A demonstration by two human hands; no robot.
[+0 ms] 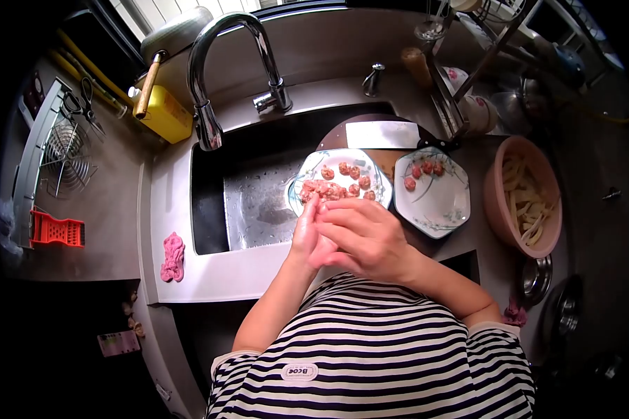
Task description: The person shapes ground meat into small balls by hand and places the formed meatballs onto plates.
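Observation:
My left hand (309, 234) and my right hand (370, 237) are pressed together in front of my chest, the right laid over the left palm. Whatever lies between the palms is hidden. Just beyond the fingertips is a patterned white plate (349, 158) with a lump of raw minced meat (321, 189) and several small meatballs (344, 168). To its right stands a second patterned plate (435, 204), with several meatballs (427, 167) near its far side. Behind the plates, a cleaver (382, 135) rests on a round board (334, 137).
A pink bowl (495, 199) of pale strips (521, 202) stands at right. The sink (258, 213) lies left of the plates, under a curved faucet (196, 66). On the left are a yellow jug (168, 115), a pink cloth (172, 257) and an orange grater (56, 229).

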